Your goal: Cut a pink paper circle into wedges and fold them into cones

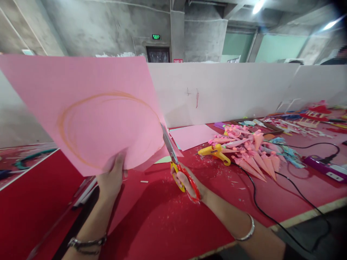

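We see a bare concrete room: grey walls and ceiling, a green exit sign (pixel 156 37) over a dark doorway, ceiling lights top right. A long white divider board (pixel 230 90) runs across behind our table, with small red and dark pen marks on it. The table (pixel 168 220) has a red felt-like cover, scattered with small white paper scraps near the middle.

Biggest item in hand: a pink paper sheet (pixel 81 104), held up in the air, tilted, with an orange circle drawn on it. Our left hand (pixel 112 178) grips its bottom edge, thumb on the front, fingers closed on the sheet; a bracelet sits on that wrist. Another pink sheet (pixel 191 135) lies flat on the table behind, near the divider.

Right of centre there is a heap of pink paper cones (pixel 252 155) lying on the table, touching one another. A yellow glue gun (pixel 214 151) lies just beside the heap on its left. A black cable (pixel 260 206) runs from that area across the table to the front edge. A purple power strip (pixel 325 168) sits far right with a plug in it. More craft clutter lies far right along the divider, too small to tell.

Our right hand (pixel 189 182) has its fingers closed through the red and yellow handles of the scissors (pixel 176 162); the blades point up and meet the right edge of the held sheet. How far the blades are apart we cannot tell. A silver bangle is on that wrist.
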Demonstrator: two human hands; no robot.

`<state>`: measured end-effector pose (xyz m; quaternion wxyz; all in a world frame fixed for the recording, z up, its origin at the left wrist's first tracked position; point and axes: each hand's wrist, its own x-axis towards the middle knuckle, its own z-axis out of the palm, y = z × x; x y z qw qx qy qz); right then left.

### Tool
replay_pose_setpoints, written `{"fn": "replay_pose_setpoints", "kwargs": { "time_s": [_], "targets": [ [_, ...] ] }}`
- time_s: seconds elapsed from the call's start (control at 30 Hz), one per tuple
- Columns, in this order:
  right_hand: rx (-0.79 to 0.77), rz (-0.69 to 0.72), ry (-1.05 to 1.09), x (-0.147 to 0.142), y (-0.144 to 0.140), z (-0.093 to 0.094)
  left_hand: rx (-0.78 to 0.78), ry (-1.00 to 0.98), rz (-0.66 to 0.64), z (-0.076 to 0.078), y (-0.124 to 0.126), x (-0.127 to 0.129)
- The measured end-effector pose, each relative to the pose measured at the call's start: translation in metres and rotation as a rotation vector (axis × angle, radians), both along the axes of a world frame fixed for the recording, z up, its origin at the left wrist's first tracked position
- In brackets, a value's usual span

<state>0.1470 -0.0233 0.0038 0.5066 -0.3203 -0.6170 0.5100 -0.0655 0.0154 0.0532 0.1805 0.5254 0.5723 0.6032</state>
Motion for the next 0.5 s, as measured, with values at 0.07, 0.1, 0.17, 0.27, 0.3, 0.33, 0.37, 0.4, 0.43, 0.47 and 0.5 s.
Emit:
{"fn": "replay_pose_setpoints", "kwargs": {
  "time_s": [0.07,0.1,0.17,0.27,0.3,0.33,0.37,0.4,0.43,0.47,0.5],
  "targets": [
    [0.002,-0.025,-0.006,-0.0004,0.001,-0.0008,0.014,0.023,0.032,0.0042,-0.0039,0.0045],
    [0.003,-0.039,-0.006,-0.0007,0.0016,-0.0017,0.011,0.023,0.045,0.0056,-0.0052,0.0063],
    [0.005,-0.059,-0.003,-0.0015,0.0028,-0.0042,-0.025,0.007,0.054,0.0069,-0.0064,0.0083],
    [-0.009,-0.077,0.019,-0.003,0.0042,-0.0079,-0.077,-0.039,0.05,0.0057,-0.0063,0.0079],
    [-0.021,-0.09,0.029,-0.0035,0.0044,-0.0087,-0.086,-0.048,0.049,0.0049,-0.006,0.0074],
    [-0.033,-0.106,0.036,-0.0039,0.0045,-0.0092,-0.091,-0.056,0.043,0.0041,-0.0056,0.0069],
    [-0.045,-0.121,0.04,-0.0042,0.0045,-0.0093,-0.09,-0.071,0.04,0.0034,-0.0052,0.0065],
    [-0.054,-0.131,0.038,-0.0043,0.0043,-0.0092,-0.089,-0.086,0.032,0.0029,-0.0047,0.0063],
    [-0.062,-0.137,0.032,-0.0043,0.0041,-0.0088,-0.088,-0.097,0.02,0.0026,-0.0044,0.0063],
    [-0.069,-0.138,0.023,-0.0041,0.0039,-0.0082,-0.081,-0.107,0.011,0.0026,-0.0041,0.0065],
    [-0.075,-0.136,0.014,-0.0039,0.0036,-0.0076,-0.074,-0.115,0.003,0.0028,-0.004,0.0069]
  ]
}}
